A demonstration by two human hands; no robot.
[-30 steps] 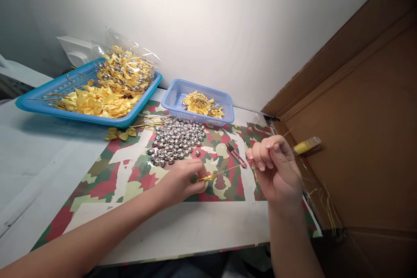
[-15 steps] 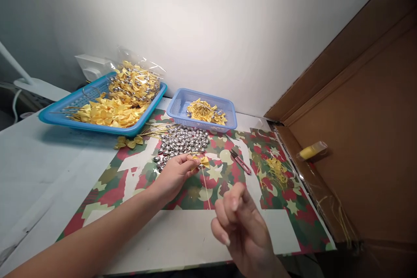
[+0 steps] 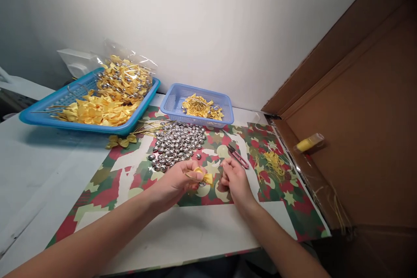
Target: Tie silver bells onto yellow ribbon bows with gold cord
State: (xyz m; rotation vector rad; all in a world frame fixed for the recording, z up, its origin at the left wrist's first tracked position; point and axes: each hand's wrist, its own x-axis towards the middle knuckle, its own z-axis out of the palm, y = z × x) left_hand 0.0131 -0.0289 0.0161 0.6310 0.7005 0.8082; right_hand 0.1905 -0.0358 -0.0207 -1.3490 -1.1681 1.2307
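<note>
Two bare hands, one small glossy yellow ribbon bow [image 3: 208, 178]. Left hand [image 3: 182, 180]: thumb and fingers pinching the bow, above a camouflage-patterned red-and-green sheet [image 3: 308, 215]. Right hand [image 3: 237, 179]: fingers curled inward, near the bow; whether they pinch anything, cannot tell. Risks, as judged: smooth ribbon could slip from a loose pinch or crease under a hard one; a stray left wrist could scatter the heap of rounded, mirror-bright silver beads [image 3: 179, 141], apt to roll. Pink-handled thread snips [image 3: 239, 158], dark pointed blades, near the right hand: a careless knuckle could catch them. Loose tangle of fine yellow thread [image 3: 274, 163]: liable to snag. Pale-blue perforated plastic basket [image 3: 178, 117], rectangular: holds crinkled yellow bows [image 3: 200, 106].
</note>
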